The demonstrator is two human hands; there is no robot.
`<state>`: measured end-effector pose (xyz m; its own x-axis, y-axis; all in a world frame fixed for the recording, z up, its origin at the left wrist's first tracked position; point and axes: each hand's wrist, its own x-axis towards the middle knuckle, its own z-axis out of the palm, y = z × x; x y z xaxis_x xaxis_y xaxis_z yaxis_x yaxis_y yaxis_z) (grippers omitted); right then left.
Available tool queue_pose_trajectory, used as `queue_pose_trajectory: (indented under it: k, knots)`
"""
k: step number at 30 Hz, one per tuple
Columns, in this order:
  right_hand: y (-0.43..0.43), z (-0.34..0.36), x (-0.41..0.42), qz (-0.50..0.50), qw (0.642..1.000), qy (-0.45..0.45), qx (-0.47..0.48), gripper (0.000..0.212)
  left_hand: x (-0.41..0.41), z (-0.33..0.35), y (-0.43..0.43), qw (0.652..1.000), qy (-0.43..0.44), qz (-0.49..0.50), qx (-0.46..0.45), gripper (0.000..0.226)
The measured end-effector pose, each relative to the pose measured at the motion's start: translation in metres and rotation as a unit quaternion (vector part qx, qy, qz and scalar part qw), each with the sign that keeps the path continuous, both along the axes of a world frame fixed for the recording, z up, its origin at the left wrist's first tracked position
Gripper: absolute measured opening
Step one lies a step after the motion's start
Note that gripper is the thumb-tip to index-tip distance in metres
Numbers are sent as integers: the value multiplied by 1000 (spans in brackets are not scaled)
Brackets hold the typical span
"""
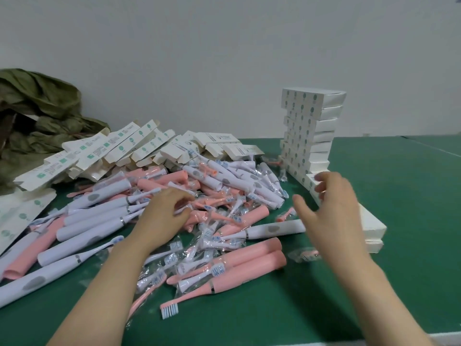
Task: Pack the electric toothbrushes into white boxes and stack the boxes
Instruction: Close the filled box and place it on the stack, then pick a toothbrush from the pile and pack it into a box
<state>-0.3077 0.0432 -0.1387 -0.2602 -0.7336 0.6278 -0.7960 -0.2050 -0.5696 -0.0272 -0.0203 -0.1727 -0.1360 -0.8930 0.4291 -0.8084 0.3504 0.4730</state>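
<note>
A heap of pink and white electric toothbrushes (pixel 159 221) and bagged brush heads (pixel 212 236) covers the green table (pixel 411 270). My left hand (pixel 164 216) reaches into the middle of the heap, fingers curled down among the pink handles; what it grips is hidden. My right hand (pixel 329 211) hovers with relaxed fingers, holding nothing, just in front of the low end of the packed white boxes (pixel 371 226). A tall stack of packed boxes (pixel 309 131) rises behind it. Unpacked white boxes (pixel 119 148) lie in a pile at the back left.
An olive green sack (pixel 35 116) slumps against the wall at the back left. Flat packaging sheets (pixel 17 216) lie at the left edge. A white toothbrush (pixel 274 229) lies between my hands. Bare green table stretches to the right and front.
</note>
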Motion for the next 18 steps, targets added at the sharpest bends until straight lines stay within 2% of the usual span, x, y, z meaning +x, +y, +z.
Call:
queue_pose_trajectory:
  k: [3,6,9,12,14,18]
  knots:
    - [-16,-7,51,135,981,10,142,29,1,0,2,1000,10,5,9,28]
    - [-33,-16,82,179,957,75,216,22,5,2,2,999,8,40,-27,23]
    - [-50,-16,98,160,951,135,230,15,20,13,-9,980,28,168,-102,25]
    - [-62,-12,106,179,945,107,253,10,39,28,-25,956,2,290,-42,43]
    - [-65,-12,108,196,942,77,260,12,53,33,-31,946,-17,323,-15,44]
    - [-63,-18,102,199,948,63,240,14,81,42,-40,932,-65,353,-39,45]
